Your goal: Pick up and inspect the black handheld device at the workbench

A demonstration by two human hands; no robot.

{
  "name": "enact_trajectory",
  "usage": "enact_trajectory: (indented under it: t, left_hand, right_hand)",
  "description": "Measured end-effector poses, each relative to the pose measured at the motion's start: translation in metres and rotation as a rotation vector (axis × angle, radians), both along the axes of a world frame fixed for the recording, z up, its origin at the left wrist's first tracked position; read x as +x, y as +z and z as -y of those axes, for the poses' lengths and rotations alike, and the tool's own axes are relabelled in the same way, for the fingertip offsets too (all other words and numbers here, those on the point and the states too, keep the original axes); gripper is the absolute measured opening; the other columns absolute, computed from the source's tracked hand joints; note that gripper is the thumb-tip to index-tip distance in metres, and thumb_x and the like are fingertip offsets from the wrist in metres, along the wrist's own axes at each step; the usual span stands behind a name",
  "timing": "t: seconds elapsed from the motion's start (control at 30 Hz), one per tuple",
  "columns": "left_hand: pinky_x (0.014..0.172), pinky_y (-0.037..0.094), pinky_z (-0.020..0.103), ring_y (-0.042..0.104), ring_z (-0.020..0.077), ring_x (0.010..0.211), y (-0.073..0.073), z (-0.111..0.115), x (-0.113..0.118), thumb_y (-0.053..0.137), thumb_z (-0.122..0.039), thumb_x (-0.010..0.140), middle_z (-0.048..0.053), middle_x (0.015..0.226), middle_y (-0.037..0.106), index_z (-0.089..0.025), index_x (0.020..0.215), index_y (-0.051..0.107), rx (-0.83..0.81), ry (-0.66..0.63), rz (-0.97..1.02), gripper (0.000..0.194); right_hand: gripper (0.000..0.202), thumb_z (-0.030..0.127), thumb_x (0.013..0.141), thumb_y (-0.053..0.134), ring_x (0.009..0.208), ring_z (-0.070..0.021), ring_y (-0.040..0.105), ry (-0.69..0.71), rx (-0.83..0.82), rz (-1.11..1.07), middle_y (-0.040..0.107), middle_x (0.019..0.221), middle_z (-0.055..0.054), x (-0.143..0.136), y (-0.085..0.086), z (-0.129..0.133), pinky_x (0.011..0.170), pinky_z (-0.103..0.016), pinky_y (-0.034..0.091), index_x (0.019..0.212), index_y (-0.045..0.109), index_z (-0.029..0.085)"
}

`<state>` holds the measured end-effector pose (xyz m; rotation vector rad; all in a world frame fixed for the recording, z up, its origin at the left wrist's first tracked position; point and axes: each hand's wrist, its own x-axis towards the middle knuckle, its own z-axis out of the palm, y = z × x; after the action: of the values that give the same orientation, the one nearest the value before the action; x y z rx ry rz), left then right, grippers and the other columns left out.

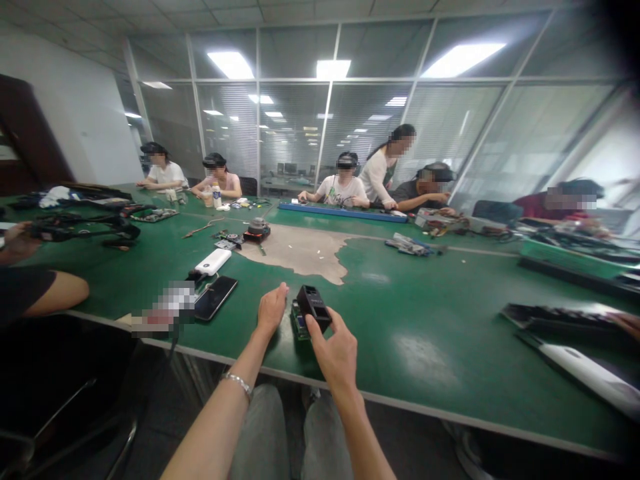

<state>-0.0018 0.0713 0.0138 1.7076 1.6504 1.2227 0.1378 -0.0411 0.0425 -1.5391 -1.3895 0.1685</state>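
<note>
A small black box-shaped part (314, 305) with openings in its top face is held in my right hand (336, 343), thumb on its near side and fingers round its right side. Beneath and to the left of it is a green circuit board (299, 322), close to the green table (380, 320). My left hand (273, 308) rests on the table just left of the board, its fingers curled together. What those fingers hold, if anything, is too small to make out. A silver bracelet is on my left wrist.
Left of my hands lie a black phone (216, 298) and a white power bank (213, 262). Beyond are a brown sheet (300, 250) and a dark device (257, 230). Long dark and white parts lie right. Several people sit around the table.
</note>
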Motion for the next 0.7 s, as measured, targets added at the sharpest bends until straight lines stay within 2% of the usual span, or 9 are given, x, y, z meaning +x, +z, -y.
enact_trajectory:
  t: [0.23,0.53,0.7]
  left_hand:
    - [0.093,0.046,0.030,0.065,0.0201,0.104,0.002,0.001,-0.003,0.024,-0.048,0.097,0.007,0.107,0.073,-0.022,0.102,0.073,0.027,-0.016,-0.013,0.056]
    - [0.092,0.046,0.029,0.066,0.0193,0.101,-0.008,-0.006,-0.004,0.019,-0.052,0.097,0.008,0.106,0.072,-0.020,0.099,0.074,0.068,-0.047,-0.034,0.063]
    - [0.092,0.046,0.029,0.066,0.0193,0.102,-0.009,-0.006,-0.004,0.020,-0.052,0.096,0.008,0.107,0.072,-0.019,0.100,0.073,0.072,-0.049,-0.032,0.063]
  right_hand:
    - [0.049,0.048,0.082,0.055,0.098,-0.0250,0.062,-0.056,-0.076,0.144,0.067,0.104,-0.012,-0.023,-0.004,-0.010,0.086,-0.034,0.044,0.118,0.059,0.015]
    - [0.047,0.046,0.085,0.052,0.095,-0.0253,0.062,-0.077,-0.150,0.240,0.067,0.103,-0.010,-0.027,-0.027,-0.008,0.082,-0.033,0.043,0.122,0.055,0.017]
    - [0.072,0.051,0.080,0.057,0.107,-0.0301,0.058,-0.085,-0.149,0.238,0.061,0.120,-0.018,-0.027,-0.034,-0.010,0.088,-0.037,0.042,0.136,0.043,0.009]
